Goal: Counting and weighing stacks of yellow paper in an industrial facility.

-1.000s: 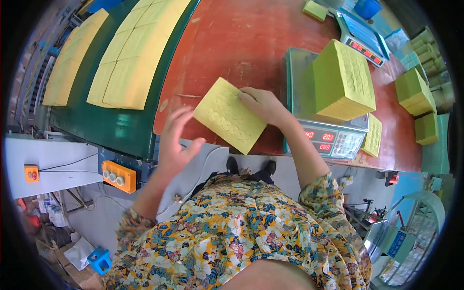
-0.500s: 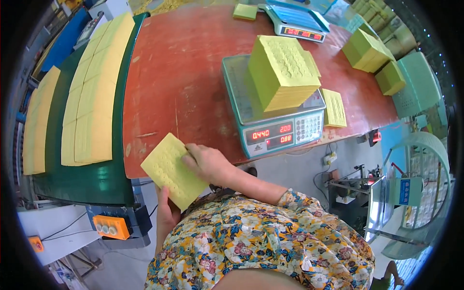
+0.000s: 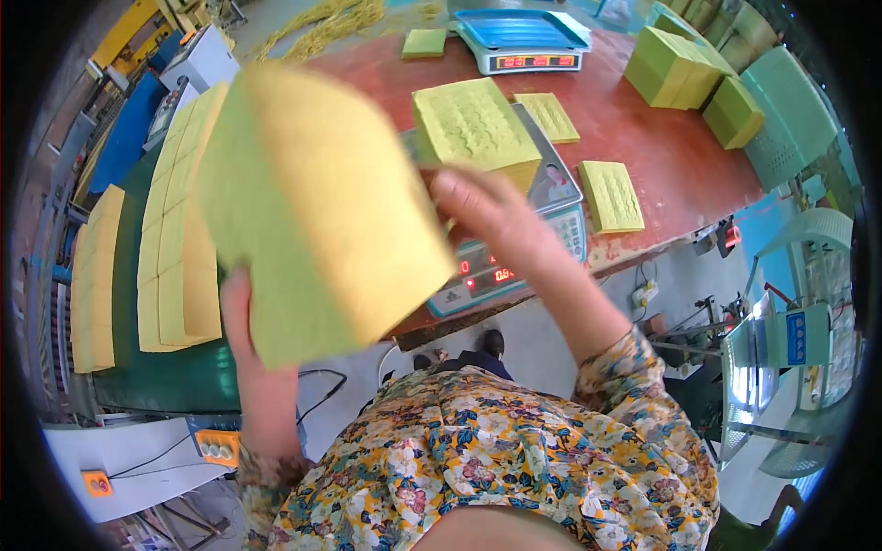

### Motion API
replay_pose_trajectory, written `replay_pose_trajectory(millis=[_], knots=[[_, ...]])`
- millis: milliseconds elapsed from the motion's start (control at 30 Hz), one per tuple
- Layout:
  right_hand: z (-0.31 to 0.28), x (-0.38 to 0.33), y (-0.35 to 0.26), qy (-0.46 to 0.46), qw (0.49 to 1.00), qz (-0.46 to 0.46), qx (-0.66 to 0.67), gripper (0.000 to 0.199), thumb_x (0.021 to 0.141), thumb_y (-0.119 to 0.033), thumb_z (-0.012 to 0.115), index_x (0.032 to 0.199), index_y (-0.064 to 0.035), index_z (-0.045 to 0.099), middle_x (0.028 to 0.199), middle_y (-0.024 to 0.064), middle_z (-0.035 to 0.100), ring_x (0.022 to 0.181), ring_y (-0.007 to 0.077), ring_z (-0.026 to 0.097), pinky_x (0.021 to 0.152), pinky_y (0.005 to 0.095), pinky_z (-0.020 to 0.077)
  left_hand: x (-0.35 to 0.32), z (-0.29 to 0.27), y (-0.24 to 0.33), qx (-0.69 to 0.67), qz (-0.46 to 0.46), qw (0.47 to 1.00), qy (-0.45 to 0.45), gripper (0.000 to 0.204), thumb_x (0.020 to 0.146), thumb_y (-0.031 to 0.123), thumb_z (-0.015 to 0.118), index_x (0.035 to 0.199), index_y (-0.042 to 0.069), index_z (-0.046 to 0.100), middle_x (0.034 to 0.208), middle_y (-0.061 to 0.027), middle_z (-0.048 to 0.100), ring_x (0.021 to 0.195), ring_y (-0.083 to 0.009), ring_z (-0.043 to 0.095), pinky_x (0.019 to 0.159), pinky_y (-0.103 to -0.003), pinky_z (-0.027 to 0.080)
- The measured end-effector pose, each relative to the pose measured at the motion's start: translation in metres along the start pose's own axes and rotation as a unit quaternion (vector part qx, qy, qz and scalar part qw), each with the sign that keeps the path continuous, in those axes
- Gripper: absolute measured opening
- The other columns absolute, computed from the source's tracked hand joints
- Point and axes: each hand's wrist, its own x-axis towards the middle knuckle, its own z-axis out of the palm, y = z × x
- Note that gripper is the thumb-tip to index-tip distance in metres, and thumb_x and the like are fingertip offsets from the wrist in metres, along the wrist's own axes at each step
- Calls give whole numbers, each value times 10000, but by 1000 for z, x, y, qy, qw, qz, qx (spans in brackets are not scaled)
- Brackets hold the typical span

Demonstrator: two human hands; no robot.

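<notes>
A thick bundle of yellow paper sheets [image 3: 322,211] is raised and tilted above the front of the table, blurred by motion. My left hand [image 3: 241,317] grips its lower left side, with most fingers hidden behind the paper. At the right edge my right hand [image 3: 491,216] is closed on the bundle, partly smeared. Just beyond, a stack of embossed yellow paper [image 3: 473,124] rests on a digital weighing scale [image 3: 565,188]. The bundle and my right hand cover part of this scale and its red display.
The red table [image 3: 675,179] also bears thin yellow paper stacks [image 3: 611,196], tall paper blocks [image 3: 671,69] and a second scale [image 3: 524,41] with a blue tray. Long rows of paper [image 3: 179,239] lie on a green surface [image 3: 184,381] at left. A fan [image 3: 813,248] stands at right.
Both hands have raised the paper bundle from the table's front edge and tilted it, so its side now shows. My right hand has moved right and up; the view has shifted.
</notes>
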Motion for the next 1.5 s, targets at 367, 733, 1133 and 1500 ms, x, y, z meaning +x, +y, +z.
replay_pose_trajectory(millis=[367,733,1133,1500], knots=[[-150,79,6,138,985,39,96,398,947,-402,584,1042,-28,686,924,56,677,751,141,624,675,294,504,166,186,19,21,-203,960,-191,677,852,625,593,1328,145,553,1197,-62,629,1129,-209,582,884,-466,484],[-156,82,32,129,987,58,81,339,952,-337,575,1033,-36,710,911,34,695,726,121,611,667,276,477,156,192,6,61,-217,961,-163,715,856,639,580,1379,155,513,1282,-73,602,1167,-225,572,885,-493,497],[-147,78,31,165,984,50,32,379,944,-359,590,1050,-14,706,915,41,698,716,128,609,635,277,462,152,181,0,76,-212,961,-158,676,883,618,568,1343,123,545,1249,-67,614,1115,-187,600,797,-400,546],[-148,70,36,177,978,34,-109,370,980,-351,537,1072,-41,717,929,32,705,770,118,606,665,271,461,147,179,-13,78,-171,977,-99,664,915,610,544,1389,148,498,1301,-73,585,1176,-197,573,901,-391,508]])
